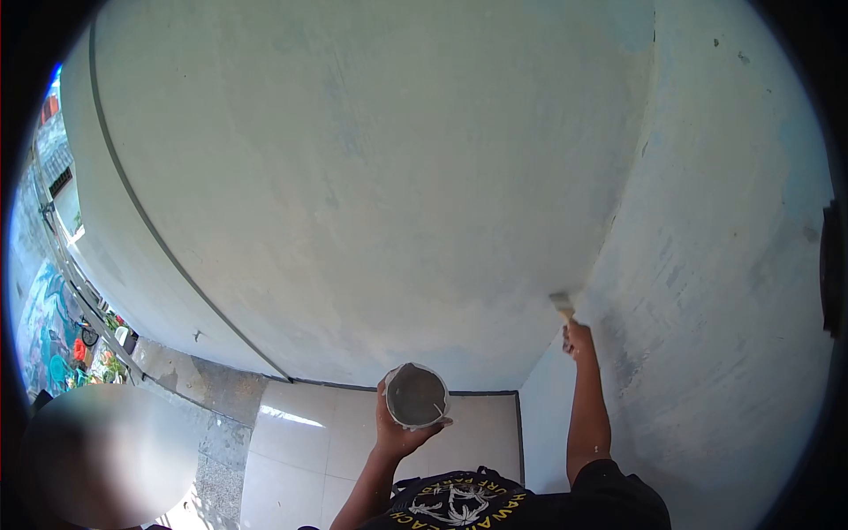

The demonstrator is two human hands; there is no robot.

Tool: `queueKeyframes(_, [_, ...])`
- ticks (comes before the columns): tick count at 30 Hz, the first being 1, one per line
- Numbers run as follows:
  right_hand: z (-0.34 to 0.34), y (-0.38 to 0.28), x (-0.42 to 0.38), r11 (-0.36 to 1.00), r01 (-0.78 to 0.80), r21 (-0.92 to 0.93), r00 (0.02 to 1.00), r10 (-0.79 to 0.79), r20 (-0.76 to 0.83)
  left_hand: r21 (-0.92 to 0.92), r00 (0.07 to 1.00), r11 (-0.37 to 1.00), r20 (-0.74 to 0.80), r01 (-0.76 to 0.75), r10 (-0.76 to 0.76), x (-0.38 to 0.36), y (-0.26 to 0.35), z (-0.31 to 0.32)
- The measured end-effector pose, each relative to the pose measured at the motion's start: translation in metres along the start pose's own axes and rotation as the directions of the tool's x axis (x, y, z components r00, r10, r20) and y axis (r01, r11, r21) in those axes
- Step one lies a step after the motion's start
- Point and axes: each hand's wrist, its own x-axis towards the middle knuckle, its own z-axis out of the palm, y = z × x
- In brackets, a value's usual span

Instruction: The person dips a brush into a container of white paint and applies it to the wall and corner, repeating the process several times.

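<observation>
My right hand (577,340) is wrapped round the handle of a paintbrush (563,306). The bristles are at the pale wall (424,203), close to the inside corner where it meets the right-hand wall (707,309). Lower down, near the middle of the view, my left hand (394,436) grips a round paint container (446,389) from below and from its left side. Grey paint (417,395) shows inside it, and the rim is smeared with paint. A thin light strip lies across the container's lower right edge.
A grey pipe (152,225) runs down the wall at left, with a small tap (197,336) near it. Light floor tiles (477,433) meet dark skirting below the wall. A person (106,455), blurred, is at lower left. A dark object (830,269) juts in at right.
</observation>
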Motion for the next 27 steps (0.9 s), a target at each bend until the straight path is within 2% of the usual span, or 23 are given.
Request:
queueKeyframes(1, [0.008,-0.049,-0.021,0.989,0.143,0.027,0.99,-0.143,-0.009,-0.003,1.0,1.0,0.003,0.0,0.0,0.001,0.001,0.001])
queueKeyframes(2, [0.024,-0.101,-0.056,0.973,0.232,-0.003,0.968,-0.231,-0.097,-0.025,1.0,1.0,0.0,-0.011,0.012,0.003,0.003,0.001])
queueKeyframes(3, [0.03,-0.136,-0.082,0.944,0.33,0.002,0.938,-0.327,-0.118,-0.043,1.0,0.999,-0.001,-0.016,0.016,0.001,0.005,0.001])
queueKeyframes(5, [0.04,-0.175,-0.115,0.858,0.507,0.088,0.86,-0.495,-0.124,-0.02,1.0,1.0,-0.009,-0.018,0.018,0.0,0.003,0.001])
queueKeyframes(6, [0.043,-0.189,-0.129,0.858,0.507,0.089,0.86,-0.495,-0.123,-0.002,1.0,1.0,-0.018,-0.024,0.023,0.001,0.003,0.001])
queueKeyframes(8, [0.047,-0.204,-0.145,0.737,0.63,0.243,0.774,-0.621,-0.122,-0.031,1.0,0.999,-0.02,-0.008,0.007,0.0,0.004,0.003])
queueKeyframes(9, [0.046,-0.201,-0.138,0.738,0.63,0.242,0.774,-0.622,-0.121,-0.059,1.0,0.998,-0.021,0.006,-0.007,0.0,0.004,0.003])
queueKeyframes(11, [0.042,-0.182,-0.103,0.807,0.547,0.221,0.836,-0.538,-0.107,-0.042,1.0,0.999,-0.015,0.011,-0.012,0.0,0.004,0.002])
queueKeyframes(14, [0.03,-0.111,-0.04,0.921,0.362,0.144,0.928,-0.341,-0.148,-0.037,1.0,0.999,-0.003,0.017,-0.017,-0.001,0.002,0.001])
queueKeyframes(16, [0.023,-0.07,-0.029,0.947,0.238,0.215,0.968,-0.213,-0.132,-0.045,1.0,0.999,-0.006,0.017,-0.017,0.0,0.002,0.002])
queueKeyframes(20, [0.005,-0.017,-0.024,0.971,0.137,0.198,0.984,-0.11,-0.141,-0.023,1.0,1.0,-0.011,0.0,0.0,0.0,0.006,0.001])
queueKeyframes(22, [-0.002,-0.01,-0.023,0.985,0.051,0.167,0.989,-0.026,-0.149,-0.03,1.0,1.0,-0.003,-0.004,0.004,0.002,0.005,0.001])
queueKeyframes(27, [-0.018,-0.01,-0.019,0.996,-0.066,0.063,0.991,0.073,-0.115,-0.061,1.0,0.998,-0.001,0.002,-0.002,0.0,0.002,0.002])
